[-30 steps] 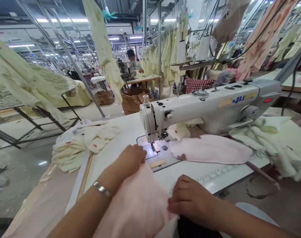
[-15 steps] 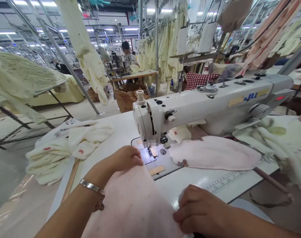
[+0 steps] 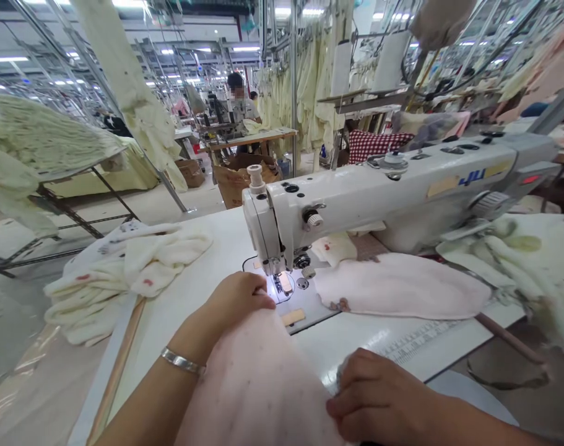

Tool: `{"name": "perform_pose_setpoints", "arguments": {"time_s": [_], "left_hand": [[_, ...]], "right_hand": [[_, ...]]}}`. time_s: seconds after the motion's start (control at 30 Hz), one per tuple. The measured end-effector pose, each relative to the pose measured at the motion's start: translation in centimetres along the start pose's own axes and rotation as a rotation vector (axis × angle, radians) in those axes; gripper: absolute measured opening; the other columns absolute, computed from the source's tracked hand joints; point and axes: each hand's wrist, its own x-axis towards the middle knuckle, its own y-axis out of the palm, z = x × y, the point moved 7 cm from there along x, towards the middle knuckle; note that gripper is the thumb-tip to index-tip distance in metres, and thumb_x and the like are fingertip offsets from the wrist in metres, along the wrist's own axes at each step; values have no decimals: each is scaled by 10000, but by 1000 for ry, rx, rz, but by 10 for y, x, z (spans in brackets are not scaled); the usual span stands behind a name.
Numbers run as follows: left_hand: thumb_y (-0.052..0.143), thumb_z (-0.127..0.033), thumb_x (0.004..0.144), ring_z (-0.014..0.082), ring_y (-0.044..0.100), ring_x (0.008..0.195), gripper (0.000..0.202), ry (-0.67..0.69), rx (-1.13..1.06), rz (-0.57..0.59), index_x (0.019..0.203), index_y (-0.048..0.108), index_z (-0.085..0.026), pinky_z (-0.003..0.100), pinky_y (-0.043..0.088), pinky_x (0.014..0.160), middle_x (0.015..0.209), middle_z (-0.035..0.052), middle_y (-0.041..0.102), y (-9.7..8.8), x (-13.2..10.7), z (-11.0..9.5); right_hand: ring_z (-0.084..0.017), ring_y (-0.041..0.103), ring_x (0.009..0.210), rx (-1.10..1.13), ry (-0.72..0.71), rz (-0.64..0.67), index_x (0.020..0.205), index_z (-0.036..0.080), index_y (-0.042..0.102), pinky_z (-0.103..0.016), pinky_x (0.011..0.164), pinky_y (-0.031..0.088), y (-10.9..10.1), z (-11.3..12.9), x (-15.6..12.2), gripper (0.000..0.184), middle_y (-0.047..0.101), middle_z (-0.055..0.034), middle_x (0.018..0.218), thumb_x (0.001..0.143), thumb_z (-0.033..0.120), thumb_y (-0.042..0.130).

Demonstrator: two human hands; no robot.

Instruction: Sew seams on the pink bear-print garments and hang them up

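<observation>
Pale pink cloth (image 3: 258,384) lies bunched between my hands, its long axis running away from me toward the presser foot (image 3: 280,282) of the lockstitch sewing machine (image 3: 379,192). My left hand (image 3: 235,303) is the nearer to the foot, its fingers (image 3: 258,291) curled closed and pressing on the cloth's far end, right beside it (my bracelet (image 3: 183,361) sits on that wrist). My right hand (image 3: 374,396) lies farther back at the cloth's right edge, fingers bunched; I cannot tell whether they pinch it. A second pink piece (image 3: 397,288) lies flat on the table (image 3: 202,260) right of the foot, and cream garments (image 3: 124,279) sit heaped to the left.
</observation>
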Motion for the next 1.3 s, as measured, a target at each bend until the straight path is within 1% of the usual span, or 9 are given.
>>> {"name": "perform_pose_setpoints", "arguments": {"time_s": [0.1,0.23,0.3,0.37,0.47,0.53,0.87,1.1,1.3], "left_hand": [[606,-438,681,199,520,724,294,1,84,-91,558,485,-200,321,365,704,613,-16,531,-5,5,1],[630,-395,702,277,493,911,223,-33,205,-268,715,540,-191,432,338,829,831,53,590,-12,-3,-13],[530,-307,805,251,516,860,157,-18,239,-265,718,565,-181,409,367,797,834,69,603,0,-16,-26],[421,-237,872,238,543,855,224,16,280,-264,764,606,-175,423,378,821,886,83,633,18,-34,-36],[402,-259,894,297,485,1120,300,67,404,-416,1123,573,-170,533,307,943,1242,124,562,38,-62,-44],[409,-319,898,307,416,1219,388,96,455,-505,1252,492,-183,547,308,959,1363,116,466,46,-73,-43],[383,-429,899,304,405,1249,429,155,362,-439,1254,496,-214,568,323,981,1346,116,479,46,-43,-37],[395,-439,892,297,414,1241,462,181,356,-480,1275,454,-188,531,331,983,1346,114,482,48,-49,-36],[416,-439,886,291,399,1243,462,178,357,-485,1272,455,-187,496,341,964,1340,106,487,45,-50,-35]], "right_hand": [[-143,560,867,11,22,-12,940,186,589,-283,780,413,-1,-1,-1,415,694,-43,925,1006,317,201],[-141,563,870,-7,30,-19,943,185,590,-285,782,414,-2,-1,-3,384,697,-44,918,1004,304,230],[-140,564,867,-14,31,-8,953,187,590,-290,785,413,-2,-1,-4,377,699,-45,912,1004,300,234],[-142,563,872,-15,39,15,968,188,590,-300,795,415,-1,-1,-6,382,700,-52,914,1004,304,228],[-143,568,870,-17,47,32,962,188,595,-305,803,423,-2,0,-8,398,702,-57,911,1004,314,221],[-142,575,863,-25,59,35,956,191,602,-300,801,433,-4,1,-10,391,704,-56,905,1002,310,233],[-134,603,877,-114,124,49,972,221,623,-295,887,449,-15,-1,-16,255,712,-26,928,971,276,374],[-144,604,883,-112,134,52,962,213,619,-294,852,465,-14,1,-17,211,711,-28,943,958,270,416],[-149,597,847,-95,127,10,951,203,617,-293,788,470,-14,2,-16,298,708,-30,935,983,290,333]]}}
